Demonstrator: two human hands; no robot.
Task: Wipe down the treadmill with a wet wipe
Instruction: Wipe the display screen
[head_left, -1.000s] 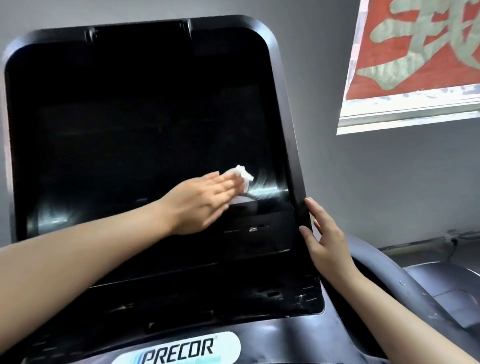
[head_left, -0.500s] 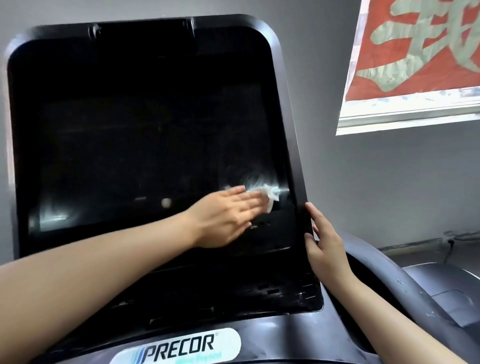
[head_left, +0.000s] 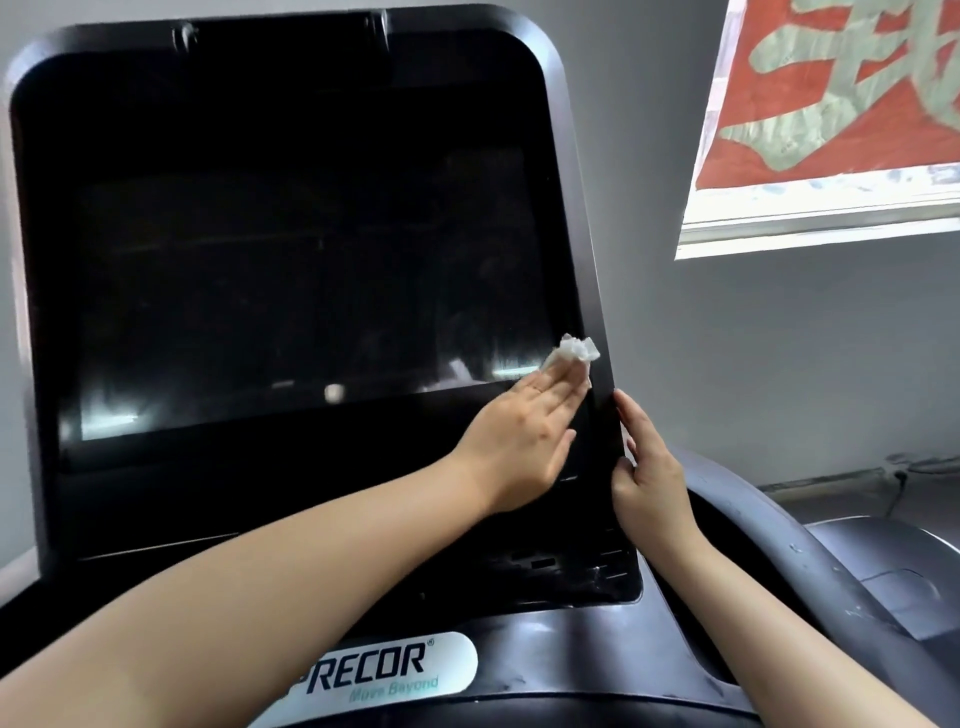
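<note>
The treadmill's black console screen (head_left: 291, 291) fills most of the view, framed by a dark bezel. My left hand (head_left: 519, 441) lies flat against the lower right part of the console and presses a crumpled white wet wipe (head_left: 574, 351) under its fingertips, right at the screen's right border. My right hand (head_left: 647, 475) holds the right outer edge of the console, thumb on the front and fingers behind. A white Precor logo plate (head_left: 395, 670) sits on the grey housing below the console.
A grey curved handlebar and side housing (head_left: 810, 561) runs down to the right of the console. Behind is a grey wall with a window (head_left: 831, 114) showing a red banner with pale characters. Vent slots mark the console's lower right corner (head_left: 571, 566).
My left hand has slid the wipe to the right and slightly up, from the lower middle of the screen to its right border. My right hand has stayed on the console's edge.
</note>
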